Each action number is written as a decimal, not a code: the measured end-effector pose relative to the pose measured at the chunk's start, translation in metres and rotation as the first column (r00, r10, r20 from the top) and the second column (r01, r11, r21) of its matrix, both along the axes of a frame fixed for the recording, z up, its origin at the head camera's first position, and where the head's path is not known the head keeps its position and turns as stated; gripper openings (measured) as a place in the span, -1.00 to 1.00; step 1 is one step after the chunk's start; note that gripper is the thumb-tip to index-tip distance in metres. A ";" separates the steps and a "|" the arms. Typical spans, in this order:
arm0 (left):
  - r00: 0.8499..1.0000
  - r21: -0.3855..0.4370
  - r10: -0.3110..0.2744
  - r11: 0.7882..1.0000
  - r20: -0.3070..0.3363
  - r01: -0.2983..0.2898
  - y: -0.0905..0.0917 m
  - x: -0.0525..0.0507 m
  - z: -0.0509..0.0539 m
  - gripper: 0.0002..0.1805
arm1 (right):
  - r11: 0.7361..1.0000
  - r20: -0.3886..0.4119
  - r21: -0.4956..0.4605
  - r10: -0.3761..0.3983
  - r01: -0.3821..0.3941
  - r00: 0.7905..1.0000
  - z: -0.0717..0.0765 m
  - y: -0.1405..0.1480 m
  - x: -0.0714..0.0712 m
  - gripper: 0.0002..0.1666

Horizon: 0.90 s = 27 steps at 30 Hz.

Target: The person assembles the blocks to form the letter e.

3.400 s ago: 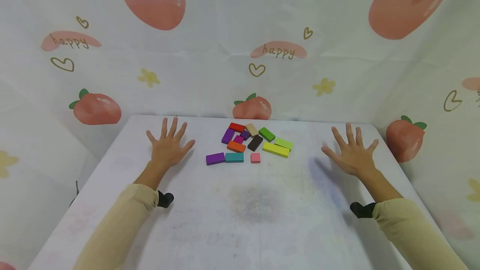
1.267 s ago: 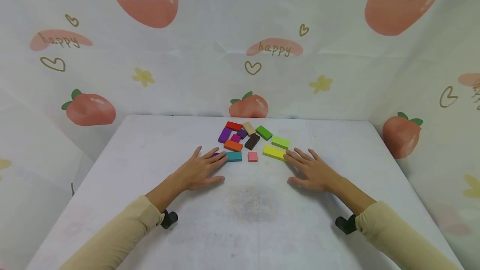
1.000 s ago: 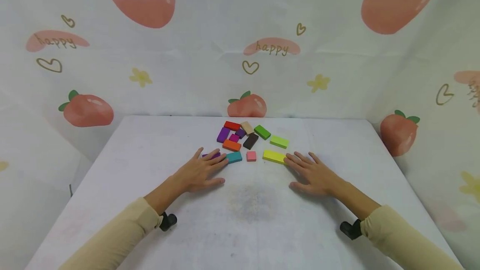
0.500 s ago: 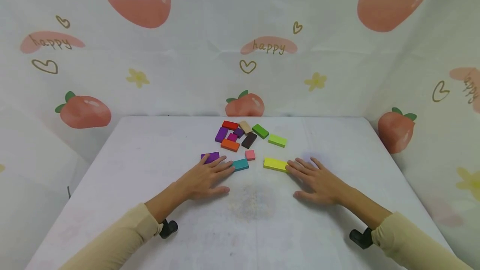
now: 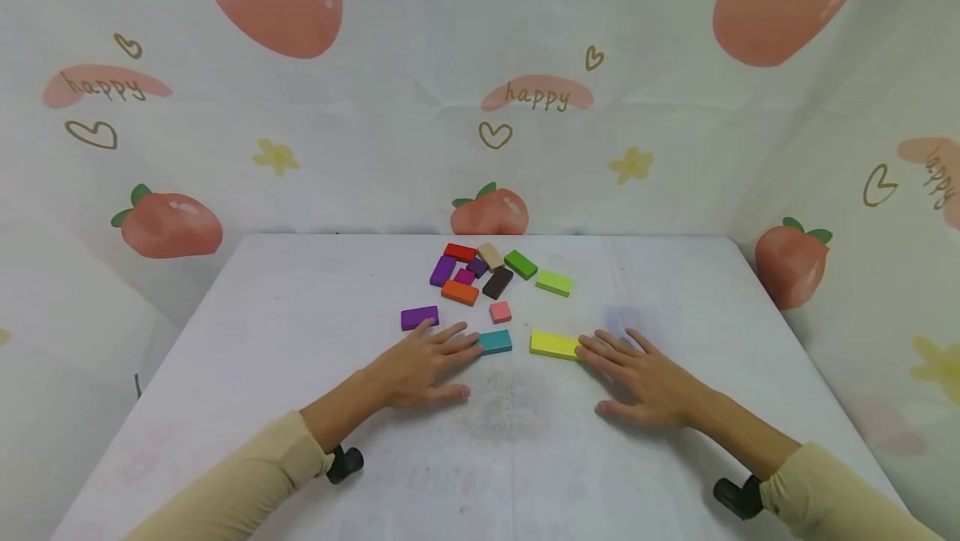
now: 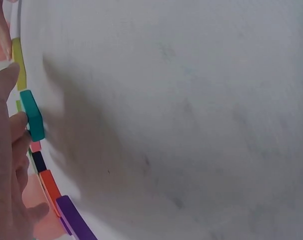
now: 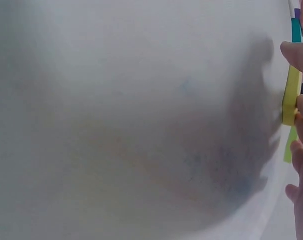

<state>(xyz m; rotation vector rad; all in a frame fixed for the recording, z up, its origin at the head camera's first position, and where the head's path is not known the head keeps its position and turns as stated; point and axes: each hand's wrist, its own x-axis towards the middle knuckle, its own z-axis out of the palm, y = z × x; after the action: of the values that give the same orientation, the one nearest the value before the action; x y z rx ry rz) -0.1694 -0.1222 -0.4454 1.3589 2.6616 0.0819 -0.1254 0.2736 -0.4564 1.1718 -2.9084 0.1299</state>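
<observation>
My left hand (image 5: 426,364) lies low over the table with fingers extended, its fingertips at the left end of a teal block (image 5: 497,342). In the left wrist view the same teal block (image 6: 32,115) shows beside the fingers. My right hand (image 5: 647,378) is likewise spread, fingertips touching the right end of a long yellow block (image 5: 553,345); the right wrist view shows that yellow block (image 7: 290,97) against them. A small gap separates teal from yellow. A purple block (image 5: 419,318) sits just beyond my left fingers, and a small pink block (image 5: 500,312) lies behind the teal one.
Farther back are several loose blocks, among them an orange one (image 5: 460,292), a dark brown one (image 5: 498,283), a red one (image 5: 460,252), a green one (image 5: 521,263) and a lime one (image 5: 554,283). A patterned cloth (image 5: 375,166) hangs behind the white table (image 5: 315,274).
Both hands came inward from the table's sides onto the blocks. Teal has slid right and nearer, away from purple; yellow has slid nearer, away from lime.
</observation>
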 end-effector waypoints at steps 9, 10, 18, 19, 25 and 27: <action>0.998 -0.007 -0.062 0.998 0.009 0.063 0.009 0.003 -0.002 -0.24 | 0.999 -0.040 -0.029 0.037 -0.038 0.999 -0.002 0.005 0.007 -0.08; 0.998 -0.009 -0.068 0.998 0.010 0.068 0.010 0.004 -0.002 -0.24 | 0.999 -0.040 -0.029 0.044 -0.045 0.998 -0.002 0.006 0.007 -0.08; 0.995 -0.017 -0.090 0.996 0.043 0.091 0.015 0.008 -0.001 -0.24 | 0.992 -0.073 -0.047 0.113 -0.116 0.991 -0.002 0.011 0.010 -0.06; 0.994 -0.015 -0.094 0.995 0.048 0.095 0.016 0.008 -0.001 -0.24 | 0.991 -0.079 -0.049 0.118 -0.123 0.990 -0.002 0.011 0.010 -0.06; 0.992 -0.008 -0.116 0.993 0.055 0.116 0.018 0.011 0.000 -0.23 | 0.988 -0.095 -0.059 0.135 -0.141 0.986 -0.002 0.012 0.011 -0.07; 0.992 -0.013 -0.118 0.993 0.052 0.119 0.019 0.011 -0.001 -0.23 | 0.989 -0.086 -0.059 0.133 -0.138 0.987 -0.002 0.012 0.011 -0.08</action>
<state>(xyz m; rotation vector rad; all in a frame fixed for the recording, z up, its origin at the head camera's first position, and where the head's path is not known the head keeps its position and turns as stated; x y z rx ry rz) -0.1581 -0.1031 -0.4459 1.4855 2.5287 0.0794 -0.1140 0.2858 -0.4581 1.3305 -2.7323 0.1706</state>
